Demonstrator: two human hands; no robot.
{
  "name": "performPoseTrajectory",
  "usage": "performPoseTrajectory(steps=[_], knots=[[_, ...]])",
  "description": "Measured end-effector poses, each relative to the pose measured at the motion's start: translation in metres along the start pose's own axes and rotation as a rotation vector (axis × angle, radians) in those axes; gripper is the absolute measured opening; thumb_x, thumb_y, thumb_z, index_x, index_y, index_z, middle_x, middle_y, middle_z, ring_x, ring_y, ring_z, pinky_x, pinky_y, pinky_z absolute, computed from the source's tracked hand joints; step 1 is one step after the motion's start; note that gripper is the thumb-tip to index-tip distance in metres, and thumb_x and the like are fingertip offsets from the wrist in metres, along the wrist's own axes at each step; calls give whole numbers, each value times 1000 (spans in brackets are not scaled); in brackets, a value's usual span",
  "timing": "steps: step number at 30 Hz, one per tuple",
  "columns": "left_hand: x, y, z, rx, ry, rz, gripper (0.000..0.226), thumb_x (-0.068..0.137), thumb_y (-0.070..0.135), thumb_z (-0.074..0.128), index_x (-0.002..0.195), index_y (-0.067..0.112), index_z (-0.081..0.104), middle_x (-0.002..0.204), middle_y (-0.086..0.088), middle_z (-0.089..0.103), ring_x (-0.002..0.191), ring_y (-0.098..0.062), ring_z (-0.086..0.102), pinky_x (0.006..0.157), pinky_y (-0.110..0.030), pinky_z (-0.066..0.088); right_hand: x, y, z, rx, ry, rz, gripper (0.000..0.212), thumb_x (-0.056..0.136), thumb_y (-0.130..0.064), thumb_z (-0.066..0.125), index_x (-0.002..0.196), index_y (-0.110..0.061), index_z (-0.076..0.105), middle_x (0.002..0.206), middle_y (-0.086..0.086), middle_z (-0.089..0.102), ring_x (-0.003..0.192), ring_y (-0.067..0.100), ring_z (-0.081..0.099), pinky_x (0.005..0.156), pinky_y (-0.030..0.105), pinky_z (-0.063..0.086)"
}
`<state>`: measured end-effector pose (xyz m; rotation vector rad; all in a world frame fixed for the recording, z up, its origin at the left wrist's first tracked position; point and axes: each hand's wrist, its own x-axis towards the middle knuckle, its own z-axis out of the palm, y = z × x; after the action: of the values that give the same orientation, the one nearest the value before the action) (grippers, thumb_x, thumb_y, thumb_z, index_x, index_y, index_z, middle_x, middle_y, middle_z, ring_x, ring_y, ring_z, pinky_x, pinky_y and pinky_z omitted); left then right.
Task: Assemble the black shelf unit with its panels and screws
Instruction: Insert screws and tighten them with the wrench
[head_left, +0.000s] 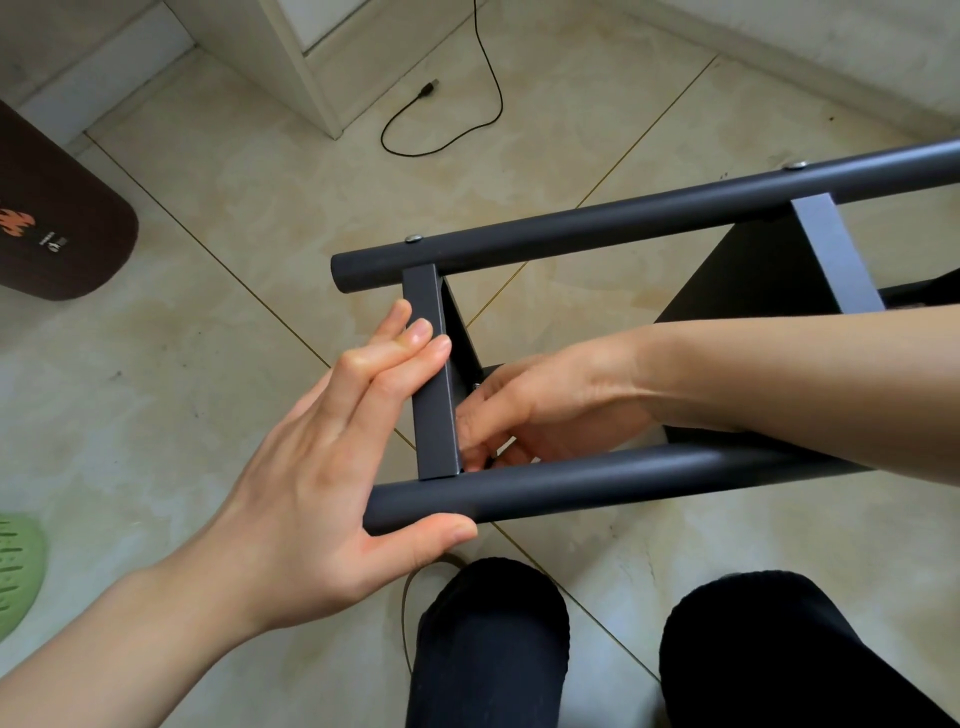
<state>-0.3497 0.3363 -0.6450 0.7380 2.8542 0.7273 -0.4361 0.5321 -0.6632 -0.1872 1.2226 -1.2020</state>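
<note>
The black shelf unit lies on its side over the tiled floor. Its far round tube (623, 223) carries two silver screw heads (414, 238). The near tube (597, 480) runs parallel, closer to me. A flat black panel (434, 374) spans between them at the left end, and a second panel (836, 254) stands further right. My left hand (332, 467) presses straight fingers against the left panel's outer face, with the thumb under the near tube's end. My right hand (530, 410) reaches inside the frame, fingers curled around something small and metallic behind the panel; that item is mostly hidden.
A black cable with a USB plug (429, 89) trails on the floor beyond the shelf. A brown mat (57, 228) lies at the left, a green slipper (18, 566) at the lower left edge. My knees in black trousers (488, 644) sit right below the frame.
</note>
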Motion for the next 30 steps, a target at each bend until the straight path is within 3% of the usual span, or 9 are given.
performPoseTrajectory(steps=[4,7,10,14,20,25,30], knots=[[0,0,0,-4,2,-2,91,82,61,58,154,16,25,153,12,23,155,-13,11,120,-27,21,4,-5,-8,0,-105,154,9,79,-21,64,75,-16,69,78,1,63,70,12,58,73,26,46],[0,0,0,-5,1,-2,91,82,61,58,154,16,25,152,11,23,155,-13,11,121,-28,21,9,1,-13,-31,-62,144,22,92,-21,59,75,-16,69,72,-1,63,66,11,58,70,25,47],[0,0,0,-6,-1,-5,91,82,61,58,154,16,25,153,11,23,155,-12,11,121,-28,21,12,6,-11,-34,-48,131,18,98,-22,55,85,-13,63,72,-2,63,64,10,58,67,21,49],[1,1,0,-6,0,-3,91,82,61,58,154,15,26,152,11,23,155,-12,11,121,-26,20,12,3,-10,16,-72,138,22,100,-27,51,88,-14,65,78,-2,65,69,10,61,70,21,52],[1,1,0,-3,1,2,91,82,62,57,154,16,26,152,14,22,155,-12,10,120,-24,20,12,4,-11,25,-53,107,19,94,-16,57,79,-12,68,75,2,63,66,11,59,67,22,51],[0,0,1,-4,4,1,92,82,61,58,155,16,25,153,12,22,155,-12,10,120,-27,22,14,7,-11,-43,-21,119,28,98,-28,55,77,-13,67,74,1,64,66,11,58,70,24,49],[0,0,1,-5,6,-1,92,82,62,58,154,17,25,153,13,22,155,-11,10,120,-26,22,10,1,-13,1,-96,152,13,74,-26,64,78,-14,67,77,1,63,72,14,57,74,28,46]])
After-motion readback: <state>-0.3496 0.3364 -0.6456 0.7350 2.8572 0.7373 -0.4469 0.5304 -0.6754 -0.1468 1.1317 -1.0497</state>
